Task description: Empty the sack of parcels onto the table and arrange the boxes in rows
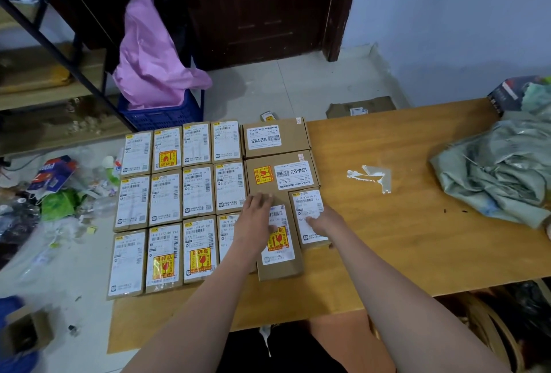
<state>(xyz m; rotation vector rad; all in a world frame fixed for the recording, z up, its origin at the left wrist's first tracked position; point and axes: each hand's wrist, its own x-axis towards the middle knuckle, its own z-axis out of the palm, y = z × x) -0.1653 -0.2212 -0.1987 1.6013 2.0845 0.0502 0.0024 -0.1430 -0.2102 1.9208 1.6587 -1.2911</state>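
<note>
Mostly sorted: small brown cardboard boxes [165, 198] lie flat in a grid, 3 rows x 4 cols, on the left part of the wooden desk [387, 241], edges touching. Each carries a white shipping label w/ barcode; several also show a yellow-and-red fragile sticker. Right of the grid, 2 larger flat boxes [278, 157] sit one behind the other, labels marked 12V4A. Near box has its label turned sideways plus a yellow sticker.

Left hand [258, 217] lies flat, palm down, fingers spread, pressing on a small stickered box [278, 249] which sits askew, out of line w/ the bottom row. No grip, just resting on top. Right hand [323, 222] likewise open, fingertips on the label of another small box [310, 217] just beside the first, touching the near large box.

Sack [492, 169], grey-green, lies crumpled and collapsed at the desk's right end, well apart from the boxes.
</note>
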